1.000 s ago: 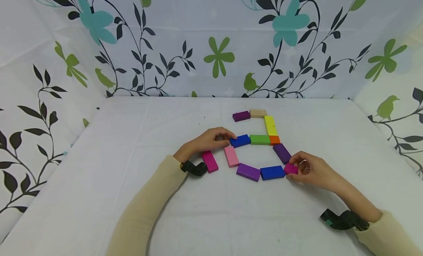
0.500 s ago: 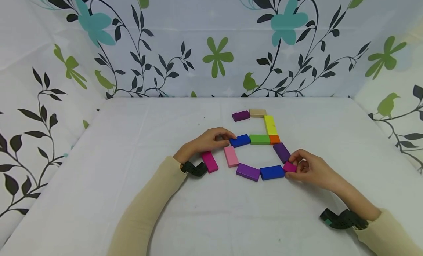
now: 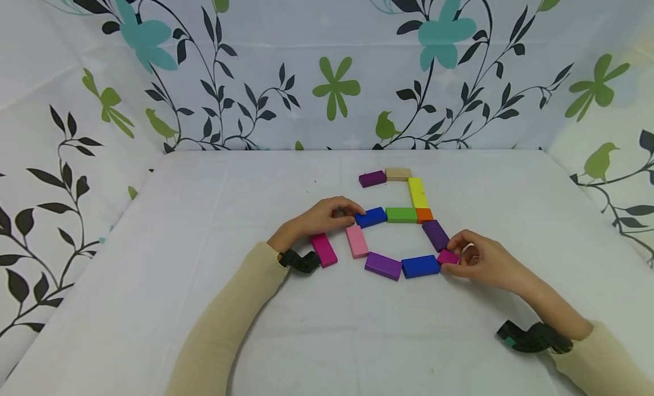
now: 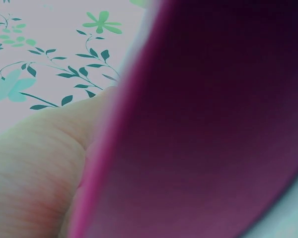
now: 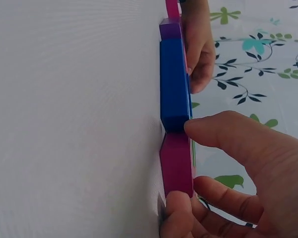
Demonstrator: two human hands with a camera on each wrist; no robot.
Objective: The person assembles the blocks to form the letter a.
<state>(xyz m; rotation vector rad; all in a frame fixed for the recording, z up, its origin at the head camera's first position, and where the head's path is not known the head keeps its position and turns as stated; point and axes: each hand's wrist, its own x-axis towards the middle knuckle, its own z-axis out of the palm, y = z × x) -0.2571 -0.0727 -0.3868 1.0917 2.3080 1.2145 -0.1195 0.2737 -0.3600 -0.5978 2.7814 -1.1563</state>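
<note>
Colored wooden blocks lie end to end on a white cloth. My right hand [image 3: 482, 261] pinches a small magenta block [image 5: 178, 166] between thumb and fingers. That block sits against the right end of a blue block [image 3: 420, 266] and the lower end of a dark purple block [image 3: 435, 235]. My left hand [image 3: 324, 215] holds the left end of another blue block [image 3: 372, 217] with index finger and thumb. Below that hand lie a pink block [image 3: 357, 241] and, by the wrist, a separate magenta block [image 3: 324, 250], which looms blurred in the left wrist view.
A purple block [image 3: 383, 266] joins the lower row. Green [image 3: 401, 215], orange [image 3: 424, 215], yellow [image 3: 418, 193], tan [image 3: 398, 174] and dark purple [image 3: 372, 178] blocks run upward behind it. A patterned cloth [image 3: 255, 55] stands behind the table [image 3: 128, 305].
The small magenta block and my right fingers have shifted slightly away from me, closer to the dark purple block. My left hand stays where it was.
</note>
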